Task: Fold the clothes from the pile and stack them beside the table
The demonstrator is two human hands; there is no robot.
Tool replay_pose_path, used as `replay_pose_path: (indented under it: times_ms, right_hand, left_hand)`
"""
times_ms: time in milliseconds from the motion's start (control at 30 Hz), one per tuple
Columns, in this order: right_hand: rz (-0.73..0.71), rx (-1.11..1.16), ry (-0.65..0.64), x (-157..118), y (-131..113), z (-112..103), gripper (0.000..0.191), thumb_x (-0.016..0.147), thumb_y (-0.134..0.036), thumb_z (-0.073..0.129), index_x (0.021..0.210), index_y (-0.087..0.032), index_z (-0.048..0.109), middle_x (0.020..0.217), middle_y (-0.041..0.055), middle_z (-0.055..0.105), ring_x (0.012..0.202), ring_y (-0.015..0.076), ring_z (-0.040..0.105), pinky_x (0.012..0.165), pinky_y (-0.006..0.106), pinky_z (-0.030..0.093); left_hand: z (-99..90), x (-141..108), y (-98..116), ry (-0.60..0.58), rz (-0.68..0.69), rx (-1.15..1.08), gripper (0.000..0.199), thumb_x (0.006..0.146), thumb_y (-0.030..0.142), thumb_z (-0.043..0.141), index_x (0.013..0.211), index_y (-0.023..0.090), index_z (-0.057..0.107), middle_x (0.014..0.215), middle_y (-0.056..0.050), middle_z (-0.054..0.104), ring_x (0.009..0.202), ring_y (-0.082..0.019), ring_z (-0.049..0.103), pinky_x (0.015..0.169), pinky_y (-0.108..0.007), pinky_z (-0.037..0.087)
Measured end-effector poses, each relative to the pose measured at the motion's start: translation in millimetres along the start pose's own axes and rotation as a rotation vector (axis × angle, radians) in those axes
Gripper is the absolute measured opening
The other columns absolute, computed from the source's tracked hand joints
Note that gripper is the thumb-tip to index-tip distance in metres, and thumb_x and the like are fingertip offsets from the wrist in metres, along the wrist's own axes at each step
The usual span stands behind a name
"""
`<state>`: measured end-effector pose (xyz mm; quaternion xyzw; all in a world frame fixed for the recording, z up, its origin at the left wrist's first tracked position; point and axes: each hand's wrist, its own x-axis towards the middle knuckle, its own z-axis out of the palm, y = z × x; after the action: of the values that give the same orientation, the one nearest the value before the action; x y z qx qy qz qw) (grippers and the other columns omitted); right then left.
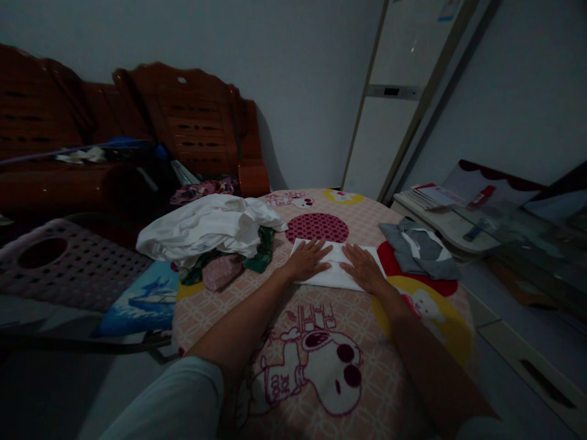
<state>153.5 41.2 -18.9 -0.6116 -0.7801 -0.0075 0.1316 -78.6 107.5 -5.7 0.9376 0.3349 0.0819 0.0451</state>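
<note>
A folded white cloth [334,275] lies flat on the round table with its patterned cover [321,318]. My left hand [306,260] rests palm down on the cloth's left half, fingers spread. On the right half lies my right hand [363,266], also flat with its fingers apart. Neither hand grips anything. To the left, a loose heap of white clothing [215,226] sits over green cloth [261,250] and a pinkish cloth [222,272]. A folded grey garment [419,250] with a white strip lies at the table's right side.
Wooden chairs [183,122] stand behind at the left, near a woven plastic chair [77,269] and a blue cushion [144,302]. At the right are a low cabinet [477,235] with papers [433,197] and a glass surface. A tall white unit [385,122] stands by the wall.
</note>
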Motion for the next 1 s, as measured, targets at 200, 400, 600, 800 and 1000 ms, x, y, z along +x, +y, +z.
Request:
replay_pose_path:
  times_ms: [200, 400, 600, 800, 1000]
  right_hand:
    - [0.002, -0.009, -0.001, 0.3, 0.4, 0.5, 0.06, 0.099, -0.053, 0.031, 0.15, -0.022, 0.037, 0.156, 0.0094, 0.036, 0.146, 0.0289, 0.028, 0.117, 0.05, 0.025]
    - [0.003, -0.028, -0.024, 0.2, -0.7, -1.7, 0.062, 0.099, -0.054, 0.029, 0.15, -0.019, 0.037, 0.156, 0.0105, 0.035, 0.146, 0.0289, 0.028, 0.117, 0.05, 0.025]
    - [0.011, -0.029, -0.034, 0.2, -2.3, -4.3, 0.063, 0.099, -0.054, 0.029, 0.15, -0.018, 0.037, 0.157, 0.0104, 0.034, 0.146, 0.0284, 0.027, 0.118, 0.049, 0.025]
    - [0.013, -0.029, -0.028, 0.4, -0.7, -1.8, 0.061, 0.099, -0.053, 0.031, 0.15, -0.019, 0.037, 0.157, 0.0098, 0.034, 0.146, 0.0282, 0.027, 0.118, 0.049, 0.025]
    - [0.004, -0.031, -0.011, 1.2, 1.8, 1.9, 0.062, 0.099, -0.055, 0.03, 0.15, -0.021, 0.037, 0.156, 0.0091, 0.035, 0.146, 0.0283, 0.028, 0.117, 0.049, 0.026]
  left_hand:
    - [0.3, 0.7, 0.2, -0.009, 0.001, 0.02, 0.065, 0.098, 0.059, 0.03, 0.153, 0.026, 0.028, 0.161, -0.011, 0.024, 0.147, -0.032, 0.022, 0.115, -0.052, 0.023]
    - [1.2, 0.9, -0.3, 0.011, 0.001, 0.034, 0.062, 0.098, 0.058, 0.032, 0.153, 0.029, 0.028, 0.16, -0.01, 0.025, 0.147, -0.031, 0.024, 0.115, -0.052, 0.025]
    - [0.0, 0.3, 0.4, -0.004, -0.004, 0.027, 0.063, 0.098, 0.058, 0.032, 0.154, 0.028, 0.027, 0.161, -0.01, 0.023, 0.147, -0.032, 0.023, 0.115, -0.053, 0.024]
    - [-0.9, 0.7, 0.7, -0.022, -0.011, 0.01, 0.064, 0.098, 0.058, 0.031, 0.154, 0.028, 0.026, 0.161, -0.01, 0.021, 0.148, -0.032, 0.02, 0.116, -0.053, 0.022]
    - [-1.6, 0.4, 0.9, -0.034, -0.007, -0.002, 0.064, 0.098, 0.057, 0.031, 0.155, 0.026, 0.024, 0.161, -0.011, 0.02, 0.148, -0.033, 0.019, 0.116, -0.054, 0.021]
